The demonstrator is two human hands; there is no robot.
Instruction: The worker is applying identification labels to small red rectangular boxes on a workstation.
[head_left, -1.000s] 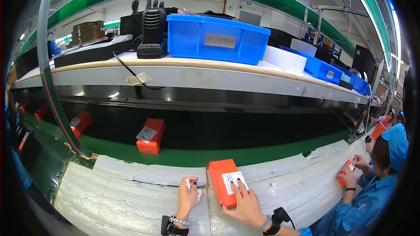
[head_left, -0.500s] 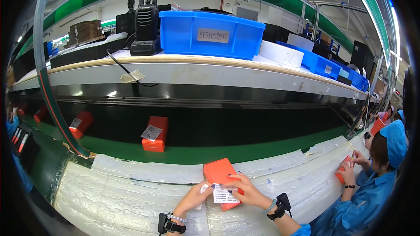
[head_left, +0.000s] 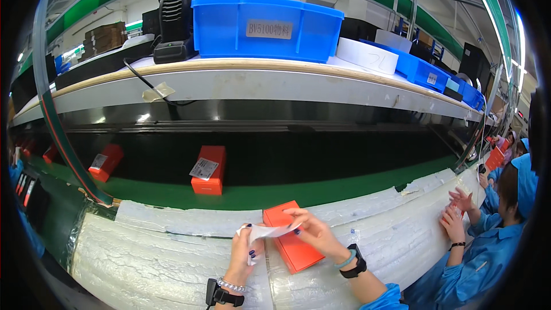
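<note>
Two hands work a white label sheet (head_left: 265, 233) over an orange box (head_left: 291, 245) lying flat on the foam-padded counter (head_left: 155, 258). The left hand (head_left: 245, 248) pinches the sheet's lower left edge between curled fingers; the right hand (head_left: 313, 231) grips its right end with thumb and fingertips, the remaining fingers loosely bent above the box. The sheet hangs just over the box's near-left corner, whether touching it cannot be told.

Beyond the box, three more orange boxes ride the green conveyor belt (head_left: 321, 190): one labelled box (head_left: 209, 170) directly behind, two (head_left: 105, 162) farther left. Above it, a shelf carries one large blue bin (head_left: 267, 27) and one black two-way radio (head_left: 174, 18). To the right, a co-worker in blue (head_left: 488, 247) handles another orange item.
</note>
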